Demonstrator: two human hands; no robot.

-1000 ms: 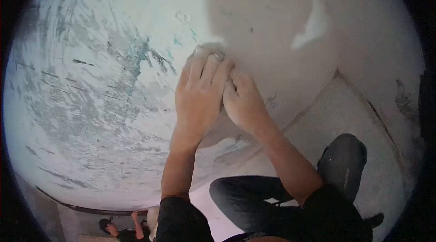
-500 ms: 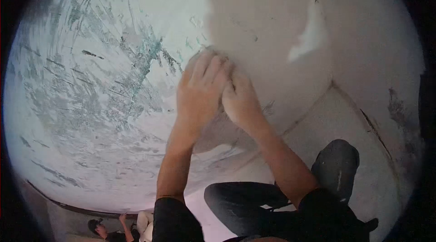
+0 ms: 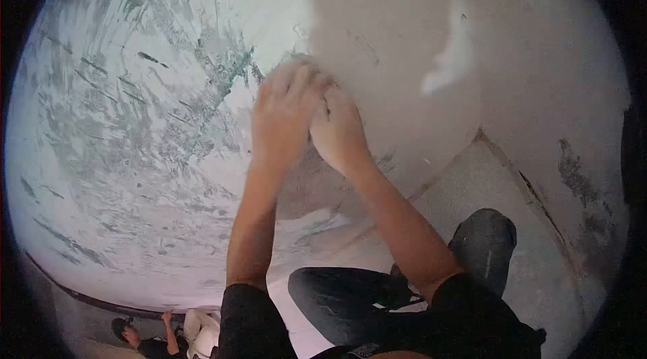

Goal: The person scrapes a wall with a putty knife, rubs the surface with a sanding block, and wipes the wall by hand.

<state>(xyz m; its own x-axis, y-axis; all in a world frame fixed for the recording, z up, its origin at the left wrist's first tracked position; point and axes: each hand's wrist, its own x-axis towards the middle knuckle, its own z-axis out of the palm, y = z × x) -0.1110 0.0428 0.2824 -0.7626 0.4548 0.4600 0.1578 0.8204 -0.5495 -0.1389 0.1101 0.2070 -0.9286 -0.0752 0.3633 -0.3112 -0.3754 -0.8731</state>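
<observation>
My left hand [image 3: 283, 116] and my right hand [image 3: 340, 130] are pressed side by side on a pale, smeared surface [image 3: 391, 28] that looks like a plastered wall. The fingers of both are bent and held together, with the left fingers partly over the right ones. A thin dark edge shows at the left fingertips, but whatever lies under the hands is hidden. Left of them the surface is streaked with grey and greenish scrape marks [image 3: 229, 79]; on the right it is in shadow.
Seams meet at a corner [image 3: 480, 133] on the right, near a dark crack [image 3: 539, 200]. My bent knee [image 3: 482, 244] is below it. Another person [image 3: 151, 342] is at the lower left, one hand raised near the dark edge of the surface.
Both hands have slid together a little left and up along the surface. The view has shifted slightly too.
</observation>
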